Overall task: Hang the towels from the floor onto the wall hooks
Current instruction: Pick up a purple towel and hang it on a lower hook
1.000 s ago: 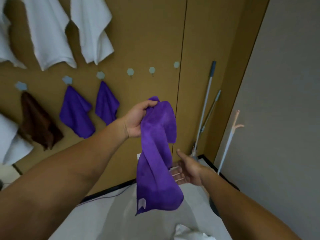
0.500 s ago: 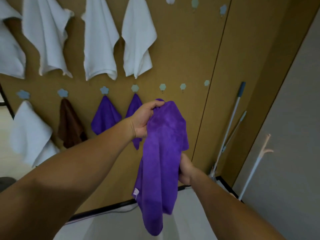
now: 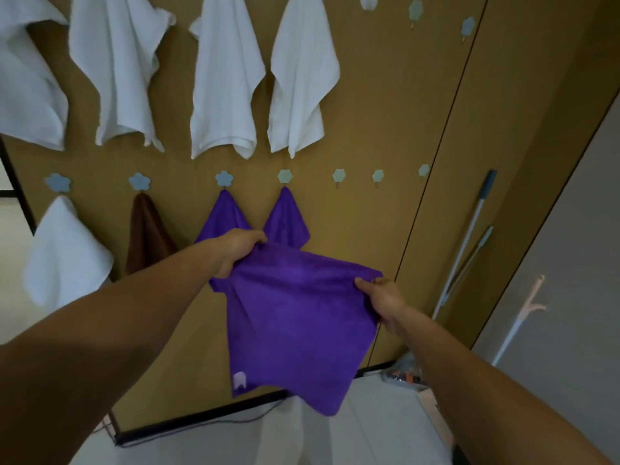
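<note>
Holding the purple towel (image 3: pixel 298 317) spread before the wall, below its lower hook row, left hand (image 3: pixel 240 250) and right hand (image 3: pixel 382 297) each pinching a top corner, the person may see it slip off the bare hook (image 3: pixel 339 176) if, seemingly loopless, too little cloth catches.

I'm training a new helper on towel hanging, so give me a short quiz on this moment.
1. True or false: the left hand alone holds the spread purple towel.
2. How many hung purple towels are on the lower hooks? A one, B two, C three.
3. Fill in: between the lower white towel and those purple ones hangs a ____ towel.
Key: 1 false, the right hand grips it too; 2 B; 3 brown towel.
</note>
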The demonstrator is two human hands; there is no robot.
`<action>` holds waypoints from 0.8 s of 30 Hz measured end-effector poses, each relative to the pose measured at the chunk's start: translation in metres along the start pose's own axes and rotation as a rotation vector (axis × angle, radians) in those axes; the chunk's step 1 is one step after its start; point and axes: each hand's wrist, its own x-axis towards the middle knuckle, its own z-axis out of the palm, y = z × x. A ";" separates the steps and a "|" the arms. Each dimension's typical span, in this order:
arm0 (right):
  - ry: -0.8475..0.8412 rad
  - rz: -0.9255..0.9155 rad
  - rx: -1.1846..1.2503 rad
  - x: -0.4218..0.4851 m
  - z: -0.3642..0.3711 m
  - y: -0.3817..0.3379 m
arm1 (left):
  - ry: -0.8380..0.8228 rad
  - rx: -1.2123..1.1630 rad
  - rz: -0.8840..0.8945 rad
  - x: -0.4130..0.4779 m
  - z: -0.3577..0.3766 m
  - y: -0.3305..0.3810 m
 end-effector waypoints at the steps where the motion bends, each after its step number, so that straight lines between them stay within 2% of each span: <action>1: 0.053 -0.033 -0.074 0.006 -0.002 -0.001 | 0.020 0.043 0.011 0.003 -0.003 -0.002; 3: 0.139 -0.120 -0.278 0.019 -0.006 -0.004 | 0.043 0.092 0.021 0.007 -0.005 -0.001; 7: 0.172 -0.226 -0.955 0.042 -0.016 -0.016 | -0.003 0.006 -0.038 0.013 -0.006 0.005; 10: 0.186 -0.241 -1.124 0.054 -0.023 -0.023 | -0.028 -0.046 -0.058 0.017 -0.007 0.012; 12: 0.144 -0.230 -1.004 0.063 -0.026 -0.028 | 0.020 -0.094 -0.059 0.018 -0.005 0.017; 16: 0.100 -0.201 -0.200 0.077 -0.027 -0.038 | 0.185 -0.100 -0.022 0.022 0.000 0.022; 18: 0.004 -0.122 0.122 0.082 -0.030 -0.046 | 0.236 -0.070 0.001 0.025 -0.002 0.022; 21: -0.187 -0.002 0.281 0.090 -0.037 -0.056 | 0.322 -0.019 0.028 0.029 -0.005 0.022; 24: -0.189 0.003 0.269 0.098 -0.042 -0.064 | 0.404 0.012 0.053 0.031 -0.006 0.022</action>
